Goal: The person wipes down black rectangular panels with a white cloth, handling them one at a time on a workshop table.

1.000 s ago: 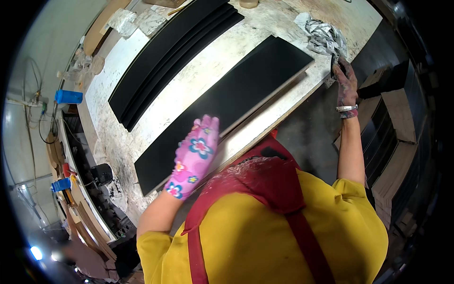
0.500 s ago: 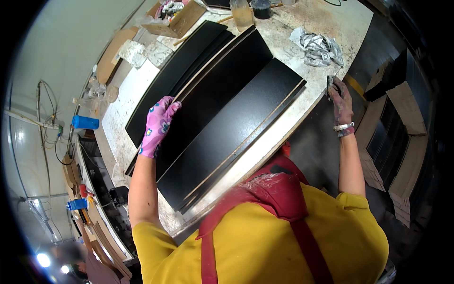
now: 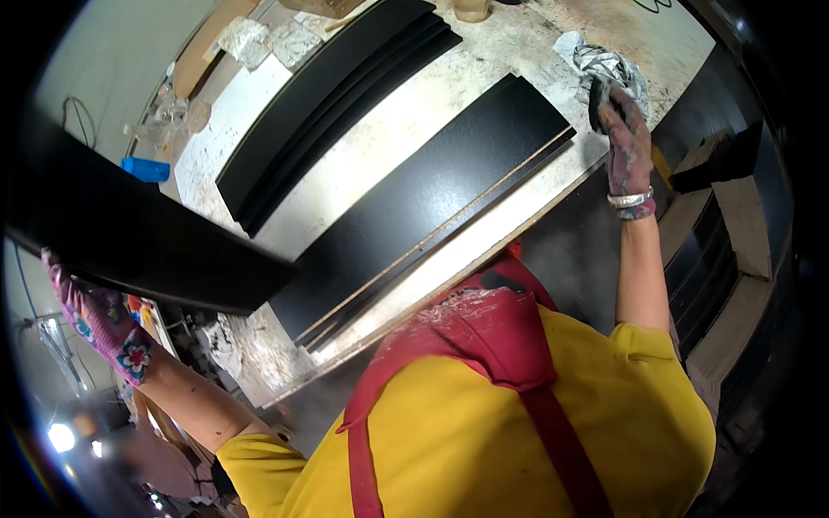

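My left hand (image 3: 91, 315), in a pink flowered glove, grips the underside of a long black board (image 3: 138, 233) lifted off the bench and swung out to the left. My right hand (image 3: 623, 129), in a stained glove, holds a small dark block (image 3: 598, 102) at the bench's right end, beside crumpled rags (image 3: 596, 60). Another long black board (image 3: 432, 198) lies flat on the white, paint-stained workbench (image 3: 380, 129) in front of me, resting on thin strips near the front edge.
A stack of black boards (image 3: 328, 95) lies at the back of the bench. Foil-like wrappings (image 3: 268, 39) and a blue object (image 3: 145, 168) sit at the far left. Stacked panels and wooden blocks (image 3: 734, 233) stand to the right below the bench.
My left hand has lifted one black board off the bench and carried it out to the left. My right hand moved up toward the rags at the bench's right end.
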The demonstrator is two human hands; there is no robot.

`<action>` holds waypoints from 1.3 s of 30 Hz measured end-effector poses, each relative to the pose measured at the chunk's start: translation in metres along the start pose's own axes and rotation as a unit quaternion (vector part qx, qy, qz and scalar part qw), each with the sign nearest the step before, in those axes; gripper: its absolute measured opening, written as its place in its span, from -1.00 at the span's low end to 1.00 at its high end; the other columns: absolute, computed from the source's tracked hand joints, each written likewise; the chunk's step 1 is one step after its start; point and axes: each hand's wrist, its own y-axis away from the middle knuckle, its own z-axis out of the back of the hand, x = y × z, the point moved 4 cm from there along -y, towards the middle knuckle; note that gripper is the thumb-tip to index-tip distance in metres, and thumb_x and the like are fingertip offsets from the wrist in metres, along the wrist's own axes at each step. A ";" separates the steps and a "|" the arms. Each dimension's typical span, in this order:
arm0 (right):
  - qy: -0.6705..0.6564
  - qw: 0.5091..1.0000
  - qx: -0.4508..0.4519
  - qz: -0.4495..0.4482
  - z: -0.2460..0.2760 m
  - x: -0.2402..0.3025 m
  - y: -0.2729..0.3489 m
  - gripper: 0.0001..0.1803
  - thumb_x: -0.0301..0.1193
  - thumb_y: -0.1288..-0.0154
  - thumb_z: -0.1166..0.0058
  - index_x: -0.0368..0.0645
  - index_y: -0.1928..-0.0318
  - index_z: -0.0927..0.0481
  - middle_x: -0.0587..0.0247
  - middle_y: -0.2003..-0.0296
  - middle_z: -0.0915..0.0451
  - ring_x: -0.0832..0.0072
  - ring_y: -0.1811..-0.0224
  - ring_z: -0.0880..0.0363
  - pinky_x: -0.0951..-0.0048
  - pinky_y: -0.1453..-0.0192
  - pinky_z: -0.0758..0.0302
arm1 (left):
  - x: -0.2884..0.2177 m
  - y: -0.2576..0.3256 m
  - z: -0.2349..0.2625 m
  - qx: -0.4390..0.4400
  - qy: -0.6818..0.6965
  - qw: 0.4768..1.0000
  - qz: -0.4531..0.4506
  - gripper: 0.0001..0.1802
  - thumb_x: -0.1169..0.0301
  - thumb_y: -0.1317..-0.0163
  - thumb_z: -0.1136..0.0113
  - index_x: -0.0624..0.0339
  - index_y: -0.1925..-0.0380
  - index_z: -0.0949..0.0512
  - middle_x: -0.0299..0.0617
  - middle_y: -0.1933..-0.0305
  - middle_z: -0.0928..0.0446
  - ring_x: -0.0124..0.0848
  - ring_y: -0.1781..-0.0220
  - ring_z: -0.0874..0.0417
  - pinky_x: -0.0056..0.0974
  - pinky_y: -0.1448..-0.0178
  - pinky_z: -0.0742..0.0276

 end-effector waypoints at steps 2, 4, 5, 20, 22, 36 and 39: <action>-0.062 0.995 0.065 0.046 0.003 0.010 -0.013 -0.21 -0.27 -0.09 -0.26 -0.43 -0.28 -0.29 0.03 -0.19 -0.42 0.33 -0.20 -0.46 0.40 -0.37 -0.29 | -0.001 0.027 -0.008 -0.056 0.105 0.977 0.175 -0.54 0.21 -0.40 0.01 0.15 -0.23 -0.39 -0.17 -0.21 -0.45 -0.44 -0.16 -0.48 -0.39 -0.14 -0.44; -0.052 0.996 0.046 0.055 -0.003 0.027 -0.021 -0.18 -0.29 -0.06 -0.19 -0.45 -0.30 -0.24 -0.02 -0.19 -0.44 0.25 -0.24 -0.44 0.35 -0.41 -0.24 | 0.011 0.048 -0.022 -0.056 0.157 0.936 0.311 -0.51 0.10 -0.35 -0.09 0.11 -0.18 -0.43 -0.19 -0.17 -0.48 -0.47 -0.06 -0.54 -0.38 -0.05 -0.49; -0.057 0.995 0.044 0.065 -0.004 0.034 -0.024 -0.19 -0.32 -0.06 -0.17 -0.46 -0.30 -0.24 -0.03 -0.18 -0.44 0.24 -0.24 -0.44 0.33 -0.41 -0.24 | 0.029 0.073 -0.021 -0.012 0.121 0.957 0.265 -0.51 0.11 -0.34 -0.10 0.08 -0.18 -0.43 -0.24 -0.01 -0.52 -0.54 0.22 -0.51 -0.45 0.19 -0.46; -0.068 0.976 0.208 0.003 -0.090 0.024 -0.016 -0.23 -0.15 -0.16 -0.16 -0.43 -0.26 -0.34 0.13 -0.10 -0.45 0.43 -0.12 -0.48 0.47 -0.23 -0.39 | 0.018 0.347 -0.152 0.032 0.100 0.905 0.412 -0.65 0.34 -0.36 -0.16 0.11 -0.10 -0.42 -0.27 0.23 -0.51 -0.58 0.28 -0.51 -0.54 0.25 -0.51; 0.109 0.976 0.177 0.062 -0.084 0.001 -0.024 -0.25 -0.12 -0.19 -0.12 -0.42 -0.25 -0.36 0.11 -0.17 -0.43 0.37 -0.18 -0.45 0.41 -0.28 -0.35 | 0.007 0.359 -0.171 -0.071 0.267 0.778 0.564 -0.74 0.39 -0.34 -0.17 0.12 0.02 -0.41 -0.21 0.24 -0.52 -0.49 0.26 -0.57 -0.49 0.20 -0.59; 0.120 0.988 0.101 -0.010 0.020 -0.093 -0.075 -0.44 -0.28 -0.38 -0.03 -0.38 -0.27 -0.37 -0.02 -0.17 -0.46 0.30 -0.17 -0.48 0.33 -0.20 -0.46 | 0.004 0.328 -0.123 0.346 0.018 0.845 0.407 -0.60 0.09 -0.44 0.05 0.18 0.02 -0.53 -0.12 0.15 -0.64 -0.35 0.20 -0.72 -0.32 0.19 -0.68; 0.109 0.989 0.072 -0.063 0.061 -0.093 -0.088 -0.51 -0.28 -0.38 0.00 -0.30 -0.22 -0.44 0.04 -0.23 -0.41 0.26 -0.23 -0.43 0.24 -0.23 -0.43 | 0.054 0.266 -0.045 0.145 -0.294 0.905 0.272 -0.65 0.09 -0.43 0.02 0.02 -0.02 -0.53 -0.09 0.08 -0.62 -0.19 0.05 -0.66 -0.13 -0.03 -0.59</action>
